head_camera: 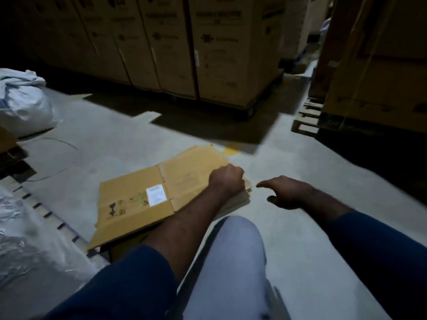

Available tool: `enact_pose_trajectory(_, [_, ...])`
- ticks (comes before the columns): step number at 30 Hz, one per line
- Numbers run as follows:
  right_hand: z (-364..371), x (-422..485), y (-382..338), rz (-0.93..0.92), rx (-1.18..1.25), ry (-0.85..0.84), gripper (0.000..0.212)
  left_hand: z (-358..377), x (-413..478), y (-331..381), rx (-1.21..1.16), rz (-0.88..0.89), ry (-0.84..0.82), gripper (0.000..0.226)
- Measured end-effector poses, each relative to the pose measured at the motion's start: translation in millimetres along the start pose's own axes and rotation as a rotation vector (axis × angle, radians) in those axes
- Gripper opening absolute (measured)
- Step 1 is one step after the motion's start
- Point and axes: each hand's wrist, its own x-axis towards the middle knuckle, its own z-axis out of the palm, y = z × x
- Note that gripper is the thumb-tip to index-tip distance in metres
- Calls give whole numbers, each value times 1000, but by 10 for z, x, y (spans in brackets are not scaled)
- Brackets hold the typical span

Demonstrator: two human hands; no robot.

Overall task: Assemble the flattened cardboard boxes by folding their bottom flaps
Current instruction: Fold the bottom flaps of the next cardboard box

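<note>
A flattened brown cardboard box (138,199) lies on the concrete floor in front of me, with a white label and black handling marks on its top panel. More flat cardboard shows under its right and lower edges. My left hand (227,180) sits at the box's right edge with its fingers curled over that edge, gripping the top layer. Just right of the box, my right hand (286,192) hovers above the floor, fingers loosely bent and holding nothing. My knee in light trousers (231,262) is below the hands.
Tall printed cartons (208,47) stand on a pallet at the back. A wooden pallet (307,118) with a large carton is at the right. White sacks (23,105) lie at the left, plastic-wrapped goods (27,250) at the lower left. Bare concrete floor (312,227) spreads to the right.
</note>
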Motion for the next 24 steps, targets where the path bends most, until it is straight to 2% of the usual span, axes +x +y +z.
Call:
enact_pose_trajectory(5, [120,-887,368,118,56,29,54,-119,-158,894,-83,107,25,29])
enact_pose_trajectory(10, [360,-1679,761,328,116,82,54,-66,-371,1768,-102,250,-2,30])
enact_pose_trajectory(16, [637,-2393,1322,532,387,99,57,5,-466,2644,-90,416,-36,27])
enact_pose_trajectory(21, [404,-3099,1882,725,669,483,48,-200,-486,3671,-151,575,58,25])
enact_pose_trajectory(24, [390,-3606,2228,894,839,836,39,-390,-615,4459,-281,707,121,19])
